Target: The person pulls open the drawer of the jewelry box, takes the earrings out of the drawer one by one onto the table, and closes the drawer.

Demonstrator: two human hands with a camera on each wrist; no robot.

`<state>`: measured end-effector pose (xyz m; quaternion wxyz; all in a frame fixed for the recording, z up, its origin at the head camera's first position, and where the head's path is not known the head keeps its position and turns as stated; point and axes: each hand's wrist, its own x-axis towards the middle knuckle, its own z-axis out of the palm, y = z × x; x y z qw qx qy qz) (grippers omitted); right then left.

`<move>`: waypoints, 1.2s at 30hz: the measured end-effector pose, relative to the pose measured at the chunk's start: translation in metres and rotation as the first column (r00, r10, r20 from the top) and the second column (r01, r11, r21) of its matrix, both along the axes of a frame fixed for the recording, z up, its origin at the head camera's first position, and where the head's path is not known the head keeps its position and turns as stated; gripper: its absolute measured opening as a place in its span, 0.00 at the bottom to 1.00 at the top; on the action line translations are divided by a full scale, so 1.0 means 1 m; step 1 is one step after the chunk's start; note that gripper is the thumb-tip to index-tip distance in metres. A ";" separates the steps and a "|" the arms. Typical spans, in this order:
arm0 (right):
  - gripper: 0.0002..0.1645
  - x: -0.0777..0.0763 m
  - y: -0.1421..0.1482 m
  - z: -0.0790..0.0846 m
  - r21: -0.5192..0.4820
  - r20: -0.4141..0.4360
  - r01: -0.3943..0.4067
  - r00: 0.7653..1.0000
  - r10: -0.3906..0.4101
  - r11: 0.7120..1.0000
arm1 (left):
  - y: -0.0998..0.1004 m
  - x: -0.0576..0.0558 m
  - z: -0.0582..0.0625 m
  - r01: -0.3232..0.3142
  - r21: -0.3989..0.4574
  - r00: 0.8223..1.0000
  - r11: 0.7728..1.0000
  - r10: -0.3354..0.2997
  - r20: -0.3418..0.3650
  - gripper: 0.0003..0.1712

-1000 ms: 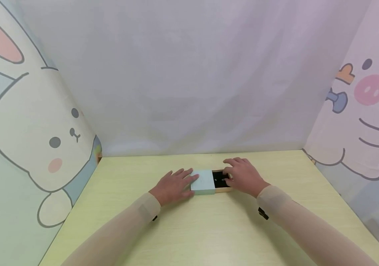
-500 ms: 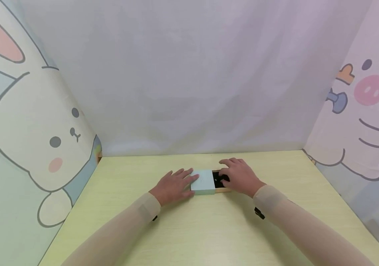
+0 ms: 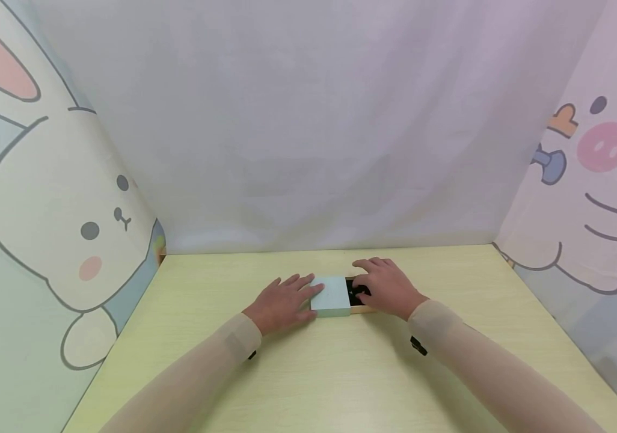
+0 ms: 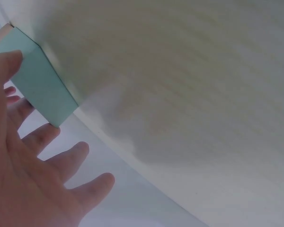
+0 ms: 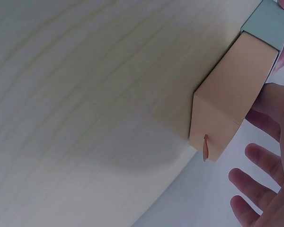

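Pale wood surface [image 3: 308,373] before us, light curtain [image 3: 308,120] hung behind. We note a printed rabbit [image 3: 70,198] on the left wall and a pink-snouted figure [image 3: 606,198] on the right.

Toward the surface's far edge we find a mint cover [image 3: 332,296] with a peach drawer [image 5: 236,80] partly out of it, jutting to the right. Black lining [image 3: 350,286] shows inside the drawer, bearing a small white mark. From the right wrist we see a small tab [image 5: 206,147] on the drawer's end face.

Left hand [image 3: 281,305]: fingers spread, fairly straight. We see the index finger lying on the cover's top, the thumb at its near side.

Right hand [image 3: 391,288]: thumb and index finger bent down at the drawer, tips over the lining; the other fingers stand clear, beyond its far side. Whether it pinches anything, we cannot tell.

Both arms wear beige sleeves [image 3: 195,373]; we record a small black piece [image 3: 418,346] under the right cuff.
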<state>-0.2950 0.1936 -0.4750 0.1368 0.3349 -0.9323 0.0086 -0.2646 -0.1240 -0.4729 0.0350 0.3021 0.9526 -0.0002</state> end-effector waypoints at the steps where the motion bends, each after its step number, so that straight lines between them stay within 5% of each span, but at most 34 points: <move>1: 0.09 0.000 0.000 0.000 -0.001 0.003 0.001 1.000 -0.001 1.000 | 0.000 0.000 0.000 0.000 0.001 1.000 1.000 0.000 -0.001 0.41; 22: 0.06 -0.001 -0.005 -0.002 0.012 0.027 0.009 1.000 -0.009 1.000 | 0.001 -0.001 -0.001 0.006 0.019 1.000 1.000 -0.006 -0.002 0.40; 29: 0.05 -0.001 -0.007 -0.003 0.018 0.037 0.004 0.999 -0.005 1.000 | -0.001 -0.005 -0.010 0.013 0.037 1.000 0.999 -0.013 -0.012 0.40; 36: 0.05 -0.002 -0.007 -0.003 0.021 0.050 0.010 0.999 -0.012 1.000 | 0.002 -0.001 -0.002 -0.006 -0.008 1.000 1.000 0.006 -0.004 0.40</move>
